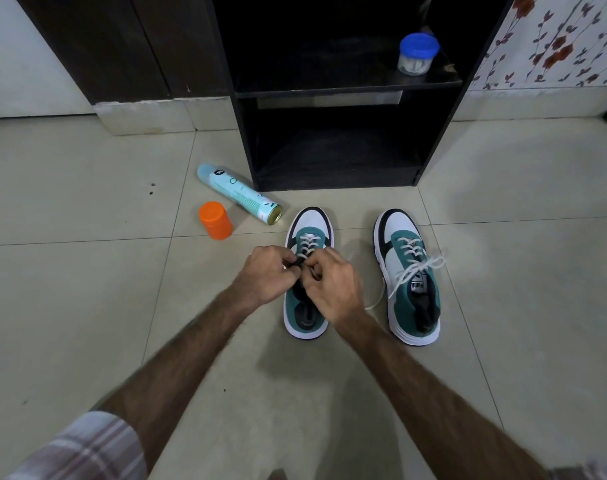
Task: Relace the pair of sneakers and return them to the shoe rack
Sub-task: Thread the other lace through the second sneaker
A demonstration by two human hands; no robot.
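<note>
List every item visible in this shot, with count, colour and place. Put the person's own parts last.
sneakers: 2, white, teal and black, side by side on the floor before the rack; right one tied, left one being laced.
shoe rack: 1, black, at the back, lower shelf bare.
jar: 1, clear with blue lid, on the rack's upper shelf.
spray can: 1, pale teal, lying on the floor left of the rack.
cap: 1, orange, standing beside the can.
left hand, right hand: 2, pinching the lace over the left sneaker.
</note>
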